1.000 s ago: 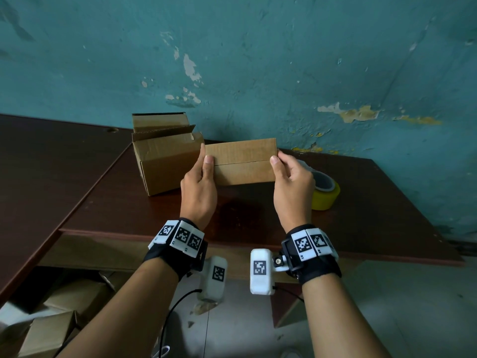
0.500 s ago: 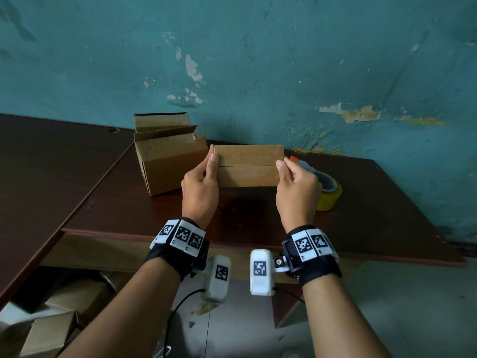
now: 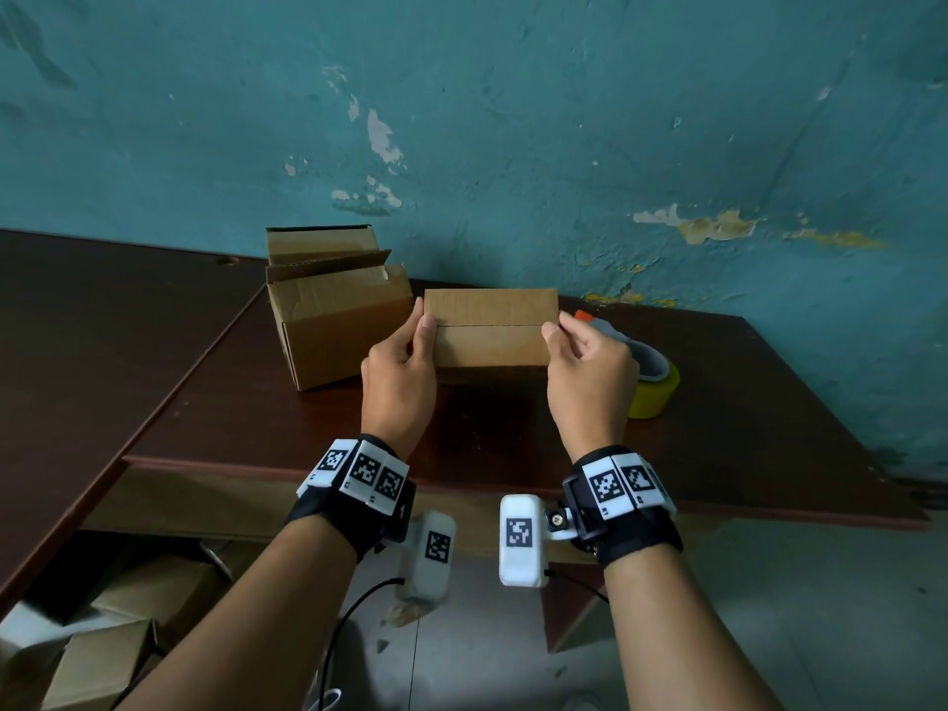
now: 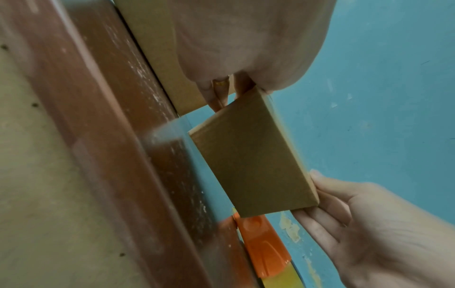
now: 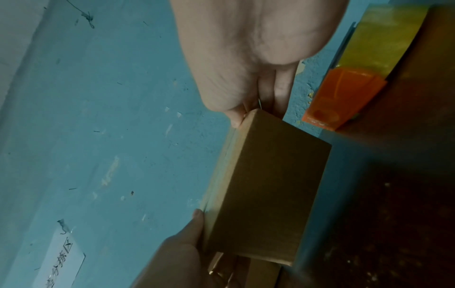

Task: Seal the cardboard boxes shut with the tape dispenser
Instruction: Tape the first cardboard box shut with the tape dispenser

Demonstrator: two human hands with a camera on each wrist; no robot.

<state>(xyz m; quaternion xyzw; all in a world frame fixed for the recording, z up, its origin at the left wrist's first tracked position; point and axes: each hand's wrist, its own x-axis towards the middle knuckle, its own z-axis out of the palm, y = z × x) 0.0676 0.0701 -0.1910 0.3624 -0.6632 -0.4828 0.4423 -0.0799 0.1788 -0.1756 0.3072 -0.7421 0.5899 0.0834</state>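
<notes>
Small cardboard box [image 3: 491,328], flaps closed, held above the table [image 3: 513,433]: left hand [image 3: 397,379] grasps its 9 o'clock end, right hand [image 3: 590,374] its 3 o'clock end. Tape dispenser [image 3: 649,374] sits at 3 o'clock behind the right hand; open box [image 3: 333,313] at 10 o'clock.

Plain brown cardboard box [image 3: 491,328] in your hands, second brown box [image 3: 338,320] beside it, yellow tape roll [image 3: 656,390] with orange dispenser [image 4: 264,247], dark reddish-brown tabletop [image 3: 513,428], teal wall [image 3: 513,120] with pale peeling patches, black wristbands [image 3: 359,510] carrying black-and-white checkered markers.
</notes>
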